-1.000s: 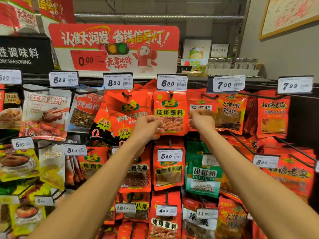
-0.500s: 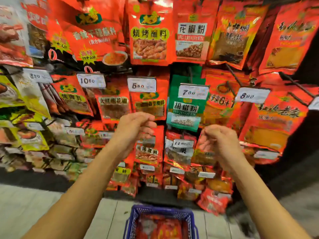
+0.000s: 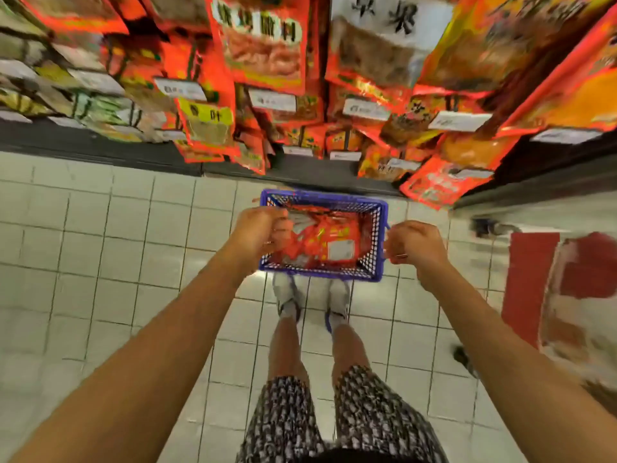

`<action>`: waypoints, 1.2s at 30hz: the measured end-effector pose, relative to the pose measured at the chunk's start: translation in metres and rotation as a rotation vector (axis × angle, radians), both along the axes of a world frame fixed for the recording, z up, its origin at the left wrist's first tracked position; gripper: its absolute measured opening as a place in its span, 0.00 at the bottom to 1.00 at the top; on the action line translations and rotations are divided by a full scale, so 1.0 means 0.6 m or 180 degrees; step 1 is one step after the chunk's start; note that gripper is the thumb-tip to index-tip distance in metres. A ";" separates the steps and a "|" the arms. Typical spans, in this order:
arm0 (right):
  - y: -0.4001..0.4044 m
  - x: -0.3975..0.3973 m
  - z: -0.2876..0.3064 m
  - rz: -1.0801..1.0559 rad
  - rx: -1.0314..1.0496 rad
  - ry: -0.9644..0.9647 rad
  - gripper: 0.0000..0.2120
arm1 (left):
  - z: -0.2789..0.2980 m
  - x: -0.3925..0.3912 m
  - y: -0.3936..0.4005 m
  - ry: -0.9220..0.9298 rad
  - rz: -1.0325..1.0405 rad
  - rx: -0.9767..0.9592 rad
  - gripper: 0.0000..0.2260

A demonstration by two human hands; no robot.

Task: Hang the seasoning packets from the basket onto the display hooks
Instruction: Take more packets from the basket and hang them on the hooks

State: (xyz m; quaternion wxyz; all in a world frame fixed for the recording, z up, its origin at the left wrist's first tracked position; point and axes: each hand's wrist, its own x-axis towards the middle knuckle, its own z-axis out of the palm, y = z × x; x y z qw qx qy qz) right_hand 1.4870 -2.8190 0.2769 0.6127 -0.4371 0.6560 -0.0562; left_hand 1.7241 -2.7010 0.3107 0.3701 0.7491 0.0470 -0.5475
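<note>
A blue plastic basket [image 3: 321,197] stands on the tiled floor just in front of my feet. Inside it lie red seasoning packets [image 3: 329,243], one showing a white label. My left hand [image 3: 258,232] hovers over the basket's left side with fingers loosely curled, and I see nothing held in it. My right hand [image 3: 415,243] hangs just past the basket's right rim, also loosely curled and empty. Above, red and orange packets [image 3: 263,45] hang on the display hooks with white price tags [image 3: 272,100] in front of them. The view is blurred by motion.
My white shoes [image 3: 287,295] stand right behind the basket. The dark base of the display [image 3: 100,145] runs along the floor beyond it. A blurred red and white object [image 3: 574,295] sits on the floor at the right.
My view has swung down from the top hooks to the floor basket. Both hands have left the hanging packets and dropped towards the basket, holding nothing.
</note>
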 end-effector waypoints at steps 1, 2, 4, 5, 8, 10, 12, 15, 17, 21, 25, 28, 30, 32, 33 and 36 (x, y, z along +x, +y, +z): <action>0.017 -0.005 -0.044 -0.0029 0.0139 0.0110 0.08 | -0.041 -0.004 0.013 0.0054 0.0020 0.0142 0.05; 0.034 -0.011 -0.086 -0.0069 0.0291 0.0210 0.07 | -0.083 -0.008 0.026 0.0120 0.0041 0.0268 0.05; 0.066 -0.023 -0.173 -0.0099 0.0556 0.0334 0.07 | -0.166 -0.011 0.047 0.0269 0.0085 0.0422 0.05; 0.082 -0.030 -0.219 -0.0090 0.0665 0.0394 0.07 | -0.207 -0.012 0.057 0.0322 0.0036 0.0489 0.05; 0.112 -0.036 -0.357 -0.0008 0.0970 0.0593 0.11 | -0.333 -0.005 0.074 0.0371 -0.0171 0.0691 0.08; 0.128 -0.034 -0.454 0.0110 0.1212 0.0734 0.12 | -0.424 0.001 0.077 0.0281 -0.0446 0.0860 0.11; 0.137 -0.031 -0.543 0.0266 0.1296 0.0835 0.11 | -0.507 0.002 0.072 0.0420 -0.0534 0.0836 0.14; 0.142 -0.012 -0.660 0.0677 0.0890 0.0981 0.08 | -0.613 0.002 0.071 0.0277 -0.0710 0.0771 0.13; 0.142 0.004 -0.728 0.1025 0.0386 0.1258 0.10 | -0.681 0.006 0.084 0.0090 -0.1213 0.0858 0.08; 0.132 0.036 -0.856 0.1515 -0.0088 0.1808 0.21 | -0.799 0.027 0.115 0.0066 -0.1523 0.1130 0.05; 0.117 0.085 -0.986 0.1671 0.0019 0.2160 0.52 | -0.879 0.031 0.136 -0.0011 -0.1455 0.0920 0.07; 0.120 0.106 -1.045 0.1458 0.0148 0.2269 0.62 | -0.908 0.026 0.145 -0.0013 -0.1445 0.0818 0.09; 0.125 0.096 -1.056 0.1290 0.0044 0.2172 0.60 | -0.912 0.017 0.144 0.0024 -0.1495 0.0757 0.10; 0.122 0.073 -1.042 0.1155 -0.0289 0.1952 0.46 | -0.909 0.007 0.139 0.0113 -0.1551 0.0736 0.09; 0.120 0.060 -1.025 0.1049 -0.0498 0.1796 0.35 | -0.904 0.001 0.135 0.0156 -0.1582 0.0751 0.08; 0.110 0.036 -0.946 0.0292 -0.0388 0.0987 0.16 | -0.893 -0.018 0.120 -0.0001 -0.1760 0.0664 0.05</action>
